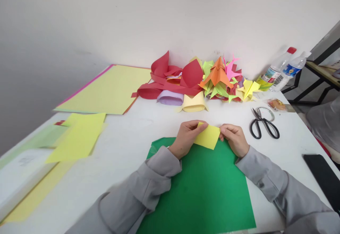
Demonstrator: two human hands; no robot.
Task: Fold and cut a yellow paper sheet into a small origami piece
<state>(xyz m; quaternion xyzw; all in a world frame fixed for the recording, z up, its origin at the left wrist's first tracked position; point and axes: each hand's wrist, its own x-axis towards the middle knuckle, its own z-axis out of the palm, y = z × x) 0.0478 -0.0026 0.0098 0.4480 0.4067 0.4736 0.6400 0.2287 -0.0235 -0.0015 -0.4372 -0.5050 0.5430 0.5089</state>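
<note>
A small yellow paper piece (208, 136) is held between both hands above a large green sheet (202, 188) on the white table (138, 127). My left hand (186, 137) pinches the paper's left edge with thumb and fingers. My right hand (235, 138) grips its right corner with closed fingers. Both arms wear grey sleeves and rest over the green sheet.
A heap of folded coloured paper figures (207, 81) lies at the wall. Black scissors (262, 123) lie right of my hands, two plastic bottles (283, 69) beyond. Yellow sheets (79, 138) and a sheet stack (111, 90) lie left. A dark phone (322, 177) sits at the right edge.
</note>
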